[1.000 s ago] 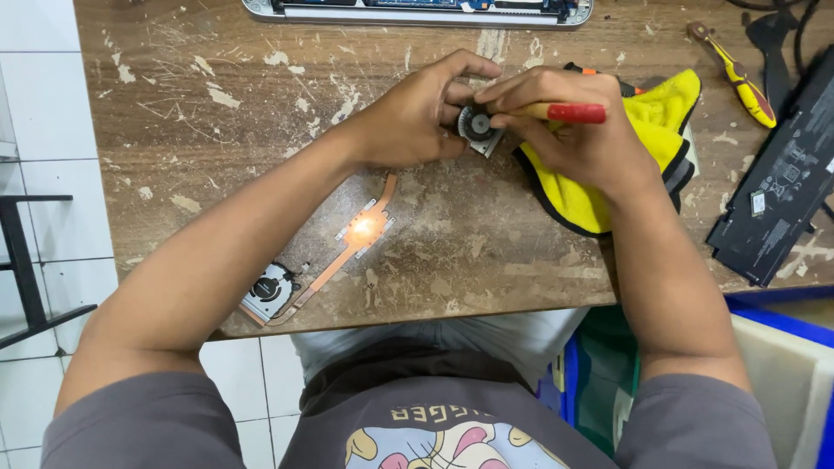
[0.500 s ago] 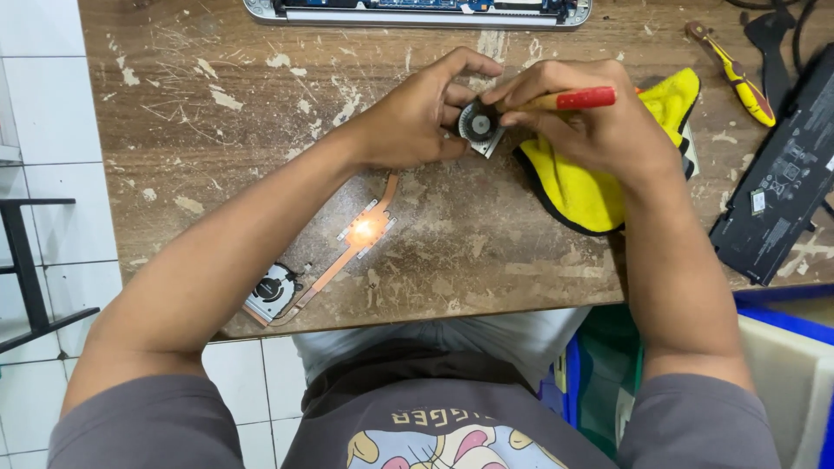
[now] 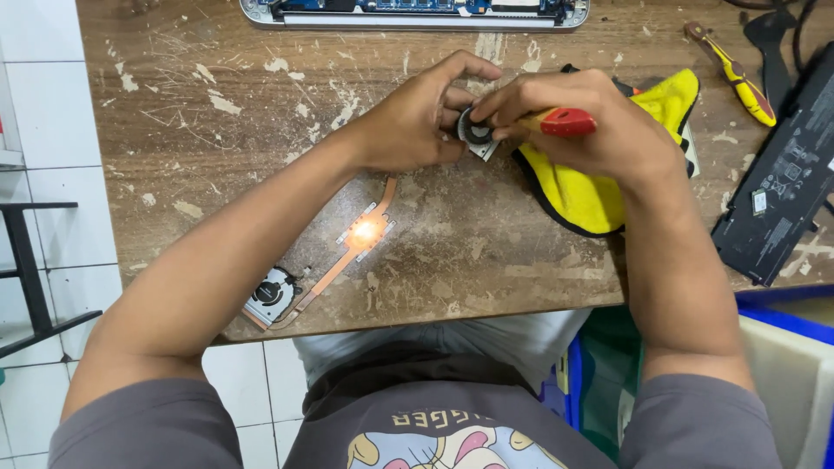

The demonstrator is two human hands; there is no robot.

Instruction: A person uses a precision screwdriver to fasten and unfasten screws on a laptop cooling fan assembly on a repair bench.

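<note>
Just above the counter (image 3: 217, 130), beside the yellow cloth (image 3: 608, 187) on its left edge, the small round fan (image 3: 475, 135) sits pinched between both hands. Left hand (image 3: 417, 122) wraps it from the left, fingers (image 3: 465, 69) curled over the top and clamped on the fan housing, probably to keep it from turning while the tool works on it. Right hand (image 3: 582, 117) has its fingers closed around a red-handled screwdriver (image 3: 556, 122), handle lying roughly level and pointing away from the fan toward the cloth; the tip is hidden behind the fingers, so can't tell whether it touches the fan. Cloth lies directly under the right hand, likely as a pad and a catch for small parts. Well apart from the cloth, down and to the left near the counter's front edge, a copper heat pipe assembly with a second fan (image 3: 321, 269) lies flat, out of the way of the hands. Right of the cloth: a yellow-handled screwdriver (image 3: 730, 74) and a black laptop battery (image 3: 786, 182), both parked within reach. Beyond the cloth, at the counter's far edge, an opened laptop chassis (image 3: 417, 13).
</note>
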